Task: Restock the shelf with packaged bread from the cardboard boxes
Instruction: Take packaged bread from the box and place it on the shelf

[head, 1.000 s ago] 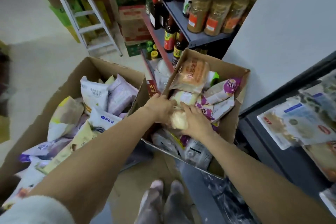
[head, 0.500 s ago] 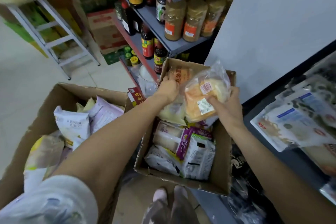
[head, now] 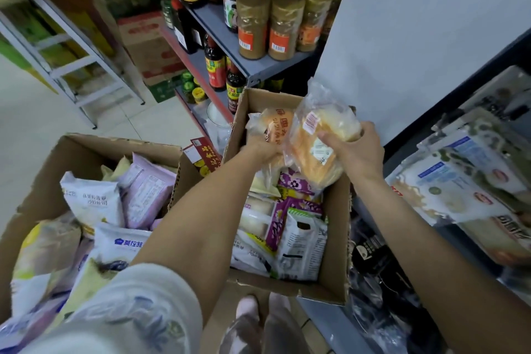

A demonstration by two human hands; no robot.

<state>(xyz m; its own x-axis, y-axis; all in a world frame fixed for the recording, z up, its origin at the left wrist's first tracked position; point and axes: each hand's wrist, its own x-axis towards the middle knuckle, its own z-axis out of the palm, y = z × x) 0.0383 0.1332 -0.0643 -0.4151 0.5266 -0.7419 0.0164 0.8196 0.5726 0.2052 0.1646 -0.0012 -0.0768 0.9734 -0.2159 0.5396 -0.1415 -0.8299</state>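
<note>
My right hand [head: 355, 152] grips a clear bag of golden bread [head: 319, 141] and holds it above the right cardboard box [head: 334, 241]. My left hand [head: 263, 149] is closed on a second clear bread pack with an orange label [head: 274, 126] at the far end of that box. The box holds several more packs in purple, white and clear wrappers. A larger cardboard box [head: 74, 152] on the left is full of white and lilac bread bags. The dark shelf [head: 408, 152] on the right bears stocked bread packs [head: 459, 181].
A grey shelf rack [head: 258, 66] with sauce bottles and spice jars stands straight ahead, behind the right box. A white step stool [head: 71, 66] is on the tiled floor at the upper left, with stacked cartons behind it. My feet [head: 258, 322] are just below the right box.
Both hands have come up out of the right box, each with a bread pack. The right hand's pack has moved further right, toward the shelf.
</note>
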